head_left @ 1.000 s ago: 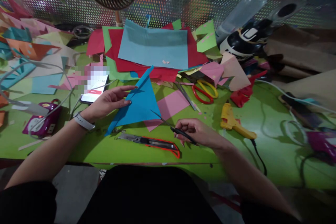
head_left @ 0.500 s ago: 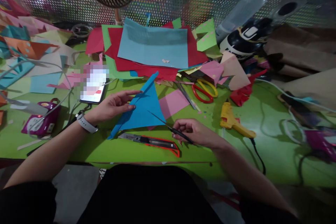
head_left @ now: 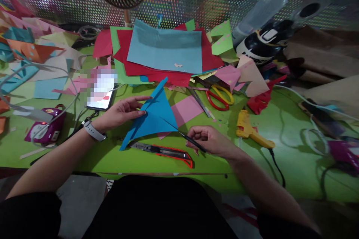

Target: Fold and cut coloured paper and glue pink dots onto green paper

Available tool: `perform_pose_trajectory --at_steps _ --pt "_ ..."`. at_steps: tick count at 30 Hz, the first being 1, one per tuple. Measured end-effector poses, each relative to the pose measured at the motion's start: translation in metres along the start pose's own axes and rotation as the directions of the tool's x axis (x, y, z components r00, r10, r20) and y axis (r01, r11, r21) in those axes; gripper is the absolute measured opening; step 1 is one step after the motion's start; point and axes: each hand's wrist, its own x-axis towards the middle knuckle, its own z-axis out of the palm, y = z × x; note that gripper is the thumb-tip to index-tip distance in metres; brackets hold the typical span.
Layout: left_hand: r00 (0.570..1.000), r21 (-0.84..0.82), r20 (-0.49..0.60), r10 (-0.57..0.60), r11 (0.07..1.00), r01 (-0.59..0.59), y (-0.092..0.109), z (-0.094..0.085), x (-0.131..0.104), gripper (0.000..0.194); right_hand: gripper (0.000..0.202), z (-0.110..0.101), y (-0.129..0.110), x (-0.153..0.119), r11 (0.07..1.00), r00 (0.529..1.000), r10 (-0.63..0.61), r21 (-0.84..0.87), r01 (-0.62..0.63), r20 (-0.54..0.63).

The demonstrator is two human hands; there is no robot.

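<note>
A blue paper triangle (head_left: 158,115) with a folded strip along its left edge is between my hands. My left hand (head_left: 122,113) grips its left side, thumb and fingers on the folded strip. My right hand (head_left: 209,142) is closed around a slim black-handled tool (head_left: 193,142), whose thin pointed tip lies over the right part of the blue paper. Below the paper is an orange and black utility knife (head_left: 162,151), its blade end close to the paper's lower corner. Pink paper (head_left: 187,110) lies partly behind the triangle.
A phone (head_left: 102,89) lies at the left, near a purple device (head_left: 46,125). Stacked coloured sheets (head_left: 165,48) stand behind. Red- and yellow-handled scissors (head_left: 217,101), a yellow glue gun (head_left: 252,130) and a bottle (head_left: 259,44) are at the right. Cables cross both sides.
The blue paper's lower left corner has shifted slightly right and down. Both hands keep nearly the same pose. The whole view has moved a little.
</note>
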Motion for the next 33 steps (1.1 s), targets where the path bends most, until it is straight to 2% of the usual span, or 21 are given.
perform_pose_trajectory --at_steps 4,7,17,26,33 --pt "0.997 0.029 -0.078 -0.003 1.000 0.005 -0.0016 -0.0029 0.0007 0.050 0.055 -0.0008 -0.0010 -0.0004 1.000 1.000 -0.018 0.017 0.018 -0.011" --pt "0.996 0.046 -0.087 0.001 0.999 0.003 -0.0016 -0.0035 0.0007 0.051 0.056 -0.0007 -0.0011 -0.0002 1.000 1.000 -0.021 0.017 0.021 0.004" --pt "0.998 0.051 -0.059 0.022 0.999 -0.019 -0.0016 -0.0047 0.0011 0.049 0.056 0.0012 -0.0016 -0.0022 1.000 1.000 -0.021 0.013 0.021 -0.008" --pt "1.000 0.079 -0.001 0.019 0.997 -0.019 -0.0006 0.0042 -0.0012 0.047 0.054 0.0042 -0.0037 -0.0009 1.000 1.000 0.003 0.011 -0.004 0.024" --pt "0.999 0.078 0.020 0.029 0.997 -0.030 -0.0029 0.0034 -0.0006 0.046 0.055 0.0047 -0.0013 -0.0006 1.000 0.999 -0.023 0.016 0.022 0.031"
